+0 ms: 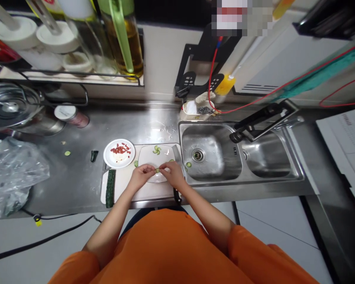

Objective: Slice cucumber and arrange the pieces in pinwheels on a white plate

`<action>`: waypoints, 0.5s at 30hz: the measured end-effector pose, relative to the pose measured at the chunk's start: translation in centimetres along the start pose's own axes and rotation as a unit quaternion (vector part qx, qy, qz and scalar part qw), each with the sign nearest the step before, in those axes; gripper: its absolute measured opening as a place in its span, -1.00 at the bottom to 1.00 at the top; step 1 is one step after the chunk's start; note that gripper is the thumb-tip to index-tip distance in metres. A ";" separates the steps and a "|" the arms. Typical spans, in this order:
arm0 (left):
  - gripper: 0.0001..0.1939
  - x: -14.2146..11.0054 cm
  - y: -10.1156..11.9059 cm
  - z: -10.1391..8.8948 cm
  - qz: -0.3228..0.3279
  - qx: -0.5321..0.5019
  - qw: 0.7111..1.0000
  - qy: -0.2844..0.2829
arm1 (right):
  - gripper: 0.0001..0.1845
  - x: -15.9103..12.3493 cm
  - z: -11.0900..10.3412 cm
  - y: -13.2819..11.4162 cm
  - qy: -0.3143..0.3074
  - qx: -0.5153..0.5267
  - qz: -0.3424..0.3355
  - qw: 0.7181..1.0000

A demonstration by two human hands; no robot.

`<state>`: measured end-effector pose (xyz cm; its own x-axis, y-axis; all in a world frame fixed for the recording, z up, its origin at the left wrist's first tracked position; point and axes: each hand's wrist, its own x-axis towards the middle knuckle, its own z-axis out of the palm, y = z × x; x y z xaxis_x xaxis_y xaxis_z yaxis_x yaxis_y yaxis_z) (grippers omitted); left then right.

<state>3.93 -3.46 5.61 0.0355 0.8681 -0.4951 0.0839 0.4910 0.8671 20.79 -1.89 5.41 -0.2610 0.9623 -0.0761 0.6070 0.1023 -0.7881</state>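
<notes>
Over the near part of a white squarish plate [145,153], my left hand [142,174] and my right hand [173,174] meet fingertip to fingertip. Both pinch a small green cucumber slice [157,170] between them. Farther up on this plate, several cucumber slices [156,150] lie in a curved cluster. The plate rests on a pale cutting board [133,193]. Along the board's left end lies a length of dark green cucumber [110,188]. At the right end is a knife, its black handle [177,196] partly behind my right wrist.
A round white plate [109,154] with small red pieces stands at the board's back left. Right of the board is a double sink [210,169] with a black faucet [254,122]. A plastic bag [14,177], a pot [44,122] and a canister [73,116] occupy the left.
</notes>
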 end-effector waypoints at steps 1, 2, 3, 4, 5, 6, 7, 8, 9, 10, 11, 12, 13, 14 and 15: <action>-0.63 0.1 0.0 0.3 -0.006 -0.011 1.000 -0.010 | -0.94 -0.1 -0.3 0.1 -0.002 -0.003 0.004 1.000; -0.62 0.2 0.1 0.6 -0.019 -0.025 0.999 -0.018 | -0.92 -0.2 -0.6 0.2 -0.002 -0.007 0.006 1.000; -0.61 0.3 0.0 0.8 -0.042 -0.045 0.998 -0.025 | -0.91 -0.3 -0.9 0.3 0.000 -0.012 0.004 1.000; -0.60 0.4 0.0 1.0 -0.075 -0.067 0.994 -0.031 | -0.91 -0.5 -1.2 0.4 0.005 -0.015 -0.003 1.000; -0.60 0.4 0.0 1.2 -0.117 -0.089 0.988 -0.038 | -0.91 -0.7 -1.4 0.6 0.009 -0.018 -0.014 1.000; -0.60 0.5 0.0 1.4 -0.162 -0.110 0.980 -0.045 | -0.91 -1.0 -1.6 0.7 0.013 -0.019 -0.028 0.999; -0.61 0.7 0.0 1.6 -0.204 -0.128 0.969 -0.055 | -0.90 -1.2 -1.8 0.8 0.016 -0.019 -0.043 0.999; -0.62 0.8 0.0 1.9 -0.240 -0.146 0.958 -0.066 | -0.89 -1.4 -2.0 0.9 0.017 -0.018 -0.058 0.998; -0.65 1.0 0.0 2.1 -0.266 -0.162 0.947 -0.081 | -0.88 -1.6 -2.2 1.0 0.017 -0.018 -0.071 0.997; -0.68 1.1 0.0 2.4 -0.284 -0.180 0.937 -0.094 | -0.87 -1.7 -2.4 1.1 0.017 -0.018 -0.079 0.997; -0.73 1.3 0.0 2.6 -0.293 -0.197 0.930 -0.104 | -0.86 -1.9 -2.5 1.1 0.017 -0.019 -0.083 0.996; -0.77 1.6 0.0 2.8 -0.298 -0.215 0.924 -0.109 | -0.86 -2.0 -2.6 1.2 0.018 -0.022 -0.081 0.996; -0.81 1.8 -0.1 3.0 -0.299 -0.231 0.919 -0.111 | -0.86 -2.2 -2.7 1.3 0.022 -0.024 -0.075 0.997; -0.83 2.1 -0.2 3.1 -0.298 -0.245 0.916 -0.110 | -0.87 -2.3 -2.7 1.4 0.026 -0.026 -0.066 0.997; -0.81 2.3 -0.2 3.1 -0.293 -0.255 0.915 -0.108 | -0.88 -2.4 -2.8 1.5 0.030 -0.027 -0.056 0.998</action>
<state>7.12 -1.78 4.06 0.3341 0.4371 -0.8350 -0.3214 0.8857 0.3350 24.41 -3.35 6.11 -0.2847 0.9573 0.0495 0.6171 0.2225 -0.7548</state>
